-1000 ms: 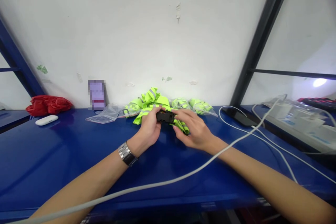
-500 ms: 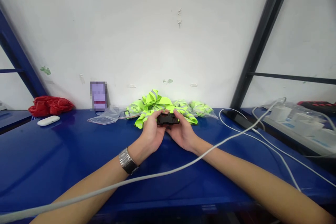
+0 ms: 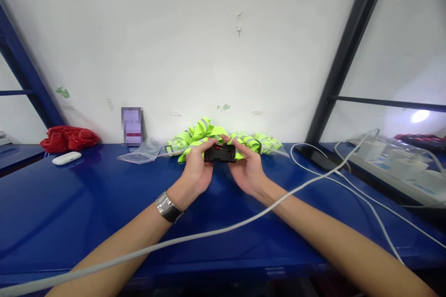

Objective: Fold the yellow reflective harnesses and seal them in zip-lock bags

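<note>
Between my two hands is a black plastic side-release buckle (image 3: pixel 219 153), its two halves joined, held level just above the table. My left hand (image 3: pixel 198 167) grips its left end, thumb along the upper edge. The right end is held by my right hand (image 3: pixel 248 169), with its thumb on top. Fluorescent yellow straps with grey reflective stripes (image 3: pixel 202 129) lie heaped right behind the buckle. Whether the buckle's own webbing runs into that heap is hidden by my fingers. A metal watch (image 3: pixel 169 207) sits on my left wrist.
On the blue table (image 3: pixel 114 204) are a clear plastic bag (image 3: pixel 142 152), a propped phone (image 3: pixel 132 126), a white case (image 3: pixel 67 158) and red plastic (image 3: pixel 69 138). A white cable (image 3: pixel 223 228) crosses over both forearms. Chargers (image 3: pixel 400 162) and a dark phone (image 3: pixel 317 157) stand right.
My hands have spread slightly apart, and the buckle has tilted so its broad face shows more. It has shifted a little left and up. Some yellow strap at right has been drawn in.
</note>
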A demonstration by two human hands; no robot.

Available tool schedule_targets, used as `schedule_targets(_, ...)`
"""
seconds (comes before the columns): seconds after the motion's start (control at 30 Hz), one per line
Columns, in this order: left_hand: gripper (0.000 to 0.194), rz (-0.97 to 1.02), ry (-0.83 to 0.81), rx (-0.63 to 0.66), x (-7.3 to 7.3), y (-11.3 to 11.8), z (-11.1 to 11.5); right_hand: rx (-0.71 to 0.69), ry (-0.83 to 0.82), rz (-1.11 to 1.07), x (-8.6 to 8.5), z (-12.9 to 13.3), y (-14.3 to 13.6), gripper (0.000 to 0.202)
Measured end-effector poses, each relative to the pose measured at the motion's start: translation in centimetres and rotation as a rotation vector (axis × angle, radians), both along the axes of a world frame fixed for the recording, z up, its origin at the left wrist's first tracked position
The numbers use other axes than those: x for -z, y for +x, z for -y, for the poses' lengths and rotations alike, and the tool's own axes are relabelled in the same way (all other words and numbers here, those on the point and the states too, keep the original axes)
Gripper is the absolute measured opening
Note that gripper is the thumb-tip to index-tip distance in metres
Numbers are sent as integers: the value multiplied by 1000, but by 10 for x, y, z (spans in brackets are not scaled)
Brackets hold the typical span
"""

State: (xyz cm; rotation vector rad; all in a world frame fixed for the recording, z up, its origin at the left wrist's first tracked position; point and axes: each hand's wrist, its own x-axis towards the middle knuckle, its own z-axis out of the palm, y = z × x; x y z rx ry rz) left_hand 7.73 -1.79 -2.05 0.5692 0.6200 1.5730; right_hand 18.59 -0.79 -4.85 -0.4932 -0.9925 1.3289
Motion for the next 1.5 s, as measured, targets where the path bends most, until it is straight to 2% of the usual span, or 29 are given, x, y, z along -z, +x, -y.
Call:
schedule_targets(0.1,5,-39,14,16,1,-1,-3,46,-4,11,-5,4,1,27)
schedule_targets(0.27,16,-130,28,-3,11,6,-6,88,-77,-39,-10,6,2,23)
schedule_targets(0.43,16,-185,41,-140,18,6,-12,126,-113,-9,-6,-1,4,28)
schedule_targets(0.53,8,-281,92,-179,24,1,-19,251,-174,-38,-2,-7,5,31)
schedule_targets(0.63,6,-336,121,-182,31,-6,-26,363,-172,-43,1,-11,6,25)
schedule_targets(0.77,12,-398,169,-179,38,-16,-31,372,-69,32,2,-13,8,27)
schedule_targets(0.9,17,-455,238,-146,43,-21,-29,368,-116,106,3,-13,11,41)
schedule_targets(1.1,25,-490,297,-125,49,-17,-24,353,-192,261,14,-17,20,42)
schedule_targets(1.2,29,-663,307,-200,54,-24,-27,320,-192,310,24,-16,20,42)
schedule_targets(1.3,24,-900,308,-279,57,-37,-31,258,-205,296,33,-15,15,42)
schedule_targets(1.43,20,-1115,397,-294,57,-50,-31,262,-212,284,42,-17,12,41)
schedule_targets(1.5,17,-1240,463,-281,59,-52,-29,293,-191,348,47,-19,14,39)
